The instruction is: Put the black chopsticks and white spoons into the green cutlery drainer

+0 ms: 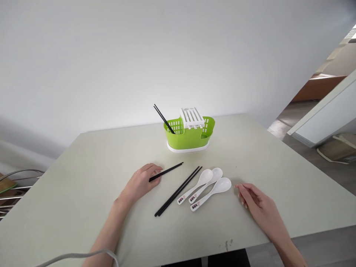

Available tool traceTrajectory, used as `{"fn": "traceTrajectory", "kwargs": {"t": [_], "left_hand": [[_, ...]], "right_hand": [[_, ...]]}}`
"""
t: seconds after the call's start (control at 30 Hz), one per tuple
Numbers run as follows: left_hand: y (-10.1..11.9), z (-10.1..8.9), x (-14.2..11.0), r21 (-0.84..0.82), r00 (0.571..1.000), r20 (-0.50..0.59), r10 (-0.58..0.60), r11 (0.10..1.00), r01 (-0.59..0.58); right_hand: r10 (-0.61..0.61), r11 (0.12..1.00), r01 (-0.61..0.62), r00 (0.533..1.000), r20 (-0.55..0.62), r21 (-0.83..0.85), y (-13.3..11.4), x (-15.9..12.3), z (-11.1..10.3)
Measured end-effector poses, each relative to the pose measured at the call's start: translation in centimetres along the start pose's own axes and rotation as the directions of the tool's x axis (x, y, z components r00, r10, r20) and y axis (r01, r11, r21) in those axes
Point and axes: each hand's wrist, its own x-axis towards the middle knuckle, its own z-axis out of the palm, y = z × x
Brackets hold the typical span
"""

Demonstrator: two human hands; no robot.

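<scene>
My left hand (pixel 144 178) has its fingers closed around black chopsticks (pixel 169 170), which point toward the upper right; whether it is one stick or two lying together I cannot tell. To its right, a pair of black chopsticks (pixel 179 191) lies slanted on the table. Beside that pair, three white spoons (pixel 226 184) with printed handle ends lie close together. My right hand (pixel 257 205) rests right of the spoons, fingers curled in and thumb near the index fingertip, with nothing visible in them.
Behind the hands stands a green utensil basket (pixel 186 141) with a white slotted top piece (pixel 191 116) and white base. Black chopsticks (pixel 164 118) lean in its left compartment. A grey cable (pixel 80 255) crosses the lower left. The table (pixel 91 159) meets a white wall (pixel 125 66).
</scene>
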Motion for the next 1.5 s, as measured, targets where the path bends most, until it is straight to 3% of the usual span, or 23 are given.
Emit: {"fn": "traceTrajectory", "kwargs": {"t": [0.5, 0.77, 0.93, 1.07, 1.2, 1.37, 1.5], "left_hand": [[-1.0, 1.1, 0.2, 0.239, 0.997, 0.010, 0.075, 0.968, -0.075], [0.0, 1.2, -0.1, 0.287, 0.986, -0.109, 0.127, 0.954, -0.091], [1.8, 0.8, -0.1, 0.039, 0.919, -0.375, 0.124, 0.992, -0.118], [2.9, 0.6, 0.0, -0.274, 0.820, -0.557, -0.131, 0.961, -0.033], [3.8, 0.3, 0.1, -0.587, 0.728, -0.579, -0.366, 0.807, -0.061], [4.3, 0.2, 0.3, -0.709, 0.711, -0.532, -0.459, 0.701, -0.077], [4.1, 0.2, 0.3, -0.718, 0.697, -0.536, -0.476, 0.691, -0.080]], "right_hand": [[0.002, 1.000, -0.002, 1.000, 0.004, -0.005, -0.2, 0.1, 0.1], [0.004, 1.000, -0.004, 1.000, 0.007, 0.008, -0.2, 0.0, 0.0], [-0.005, 1.000, 0.005, 1.000, 0.006, 0.017, -0.1, 0.0, 0.1], [-0.012, 1.000, 0.012, 1.000, 0.003, 0.008, 0.0, 0.0, 0.1], [-0.002, 1.000, 0.002, 1.000, 0.000, 0.010, 0.0, -0.1, 0.1], [-0.002, 1.000, 0.002, 1.000, -0.006, 0.006, -0.2, -0.1, 0.1], [0.011, 1.000, -0.011, 1.000, -0.003, 0.014, -0.4, -0.2, 0.1]]}}
